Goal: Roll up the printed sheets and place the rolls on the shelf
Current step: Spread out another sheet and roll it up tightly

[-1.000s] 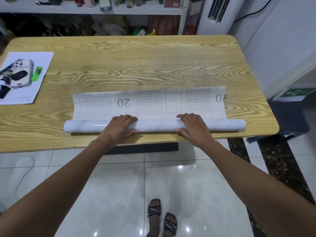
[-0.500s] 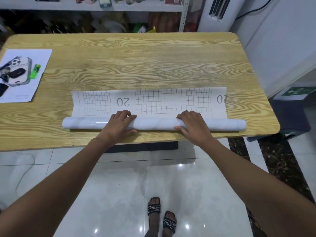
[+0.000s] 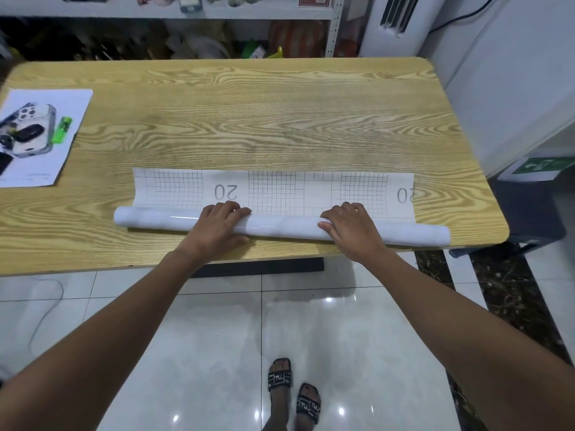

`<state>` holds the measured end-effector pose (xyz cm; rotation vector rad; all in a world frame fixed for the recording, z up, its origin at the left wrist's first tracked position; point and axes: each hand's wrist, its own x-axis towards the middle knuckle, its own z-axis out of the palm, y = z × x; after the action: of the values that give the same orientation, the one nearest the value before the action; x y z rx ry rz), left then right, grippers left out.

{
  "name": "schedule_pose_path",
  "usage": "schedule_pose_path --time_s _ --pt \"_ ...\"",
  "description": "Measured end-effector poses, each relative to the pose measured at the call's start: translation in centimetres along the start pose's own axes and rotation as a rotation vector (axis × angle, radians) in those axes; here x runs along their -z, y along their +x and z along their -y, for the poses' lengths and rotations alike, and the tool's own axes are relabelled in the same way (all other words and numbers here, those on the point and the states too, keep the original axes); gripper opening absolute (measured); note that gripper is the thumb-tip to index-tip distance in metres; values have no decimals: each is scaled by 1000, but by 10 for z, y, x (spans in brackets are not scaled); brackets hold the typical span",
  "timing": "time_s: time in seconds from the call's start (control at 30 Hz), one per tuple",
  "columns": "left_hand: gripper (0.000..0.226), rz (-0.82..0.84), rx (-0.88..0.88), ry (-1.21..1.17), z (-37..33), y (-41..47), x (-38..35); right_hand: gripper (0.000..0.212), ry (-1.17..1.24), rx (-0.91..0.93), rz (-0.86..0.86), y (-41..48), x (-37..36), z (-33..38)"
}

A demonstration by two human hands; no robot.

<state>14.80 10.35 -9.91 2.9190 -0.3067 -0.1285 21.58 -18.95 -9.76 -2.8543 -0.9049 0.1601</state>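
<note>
Head view. The printed sheet [image 3: 273,189] lies near the front edge of the table [image 3: 280,119]. Most of it is wound into a roll [image 3: 281,226]; a flat band of grid print with "20" marks lies just beyond.

Your left hand [image 3: 217,228] and right hand [image 3: 353,233] sit on either side of the roll's middle. The fingers [image 3: 231,208] curl over the top and the thumbs sit on the near side, so both hands grip the roll. Both of its ends are free.

The roll sits slightly askew, with the right end nearer the table's front edge. That end also sticks out past the band's side edge more than the left does, so it is probably coning.

- Push both hands away from you at an equal pace.
- Press down lightly so the winding stays tight.
- Ease the right side forward to square it up.

The shelf [image 3: 174,14] stands behind the table and is crowded. Far left, well away from the roll, a white paper [image 3: 73,101] holds a phone [image 3: 34,129] and a green lighter [image 3: 62,129].
</note>
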Motion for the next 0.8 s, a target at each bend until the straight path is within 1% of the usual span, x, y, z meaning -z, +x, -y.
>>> schedule_pose_path --time_s 0.1,0.17,0.37,0.5,0.6,0.7,0.73,0.8 --pt "58 5 -12 -2 1 1 -1 60 1 3 -5 -1 1 1" --pt "55 6 -14 -11 2 1 0 63 11 0 -18 -2 1 1" --pt "53 36 13 -52 2 4 1 54 26 6 -67 -5 -1 -3" --pt "50 58 57 -87 -1 3 5 53 19 17 -89 -6 -1 -5" --pt "46 83 48 -80 -1 2 5 52 21 27 -102 -8 -1 -5" --pt "61 48 1 -73 0 0 7 52 25 26 -101 -10 -2 -5" --pt "61 30 -15 -61 0 1 7 52 25 23 -99 -10 -2 -4" --pt "55 34 -14 -24 -2 1 9 52 23 22 -103 -11 -2 -4"
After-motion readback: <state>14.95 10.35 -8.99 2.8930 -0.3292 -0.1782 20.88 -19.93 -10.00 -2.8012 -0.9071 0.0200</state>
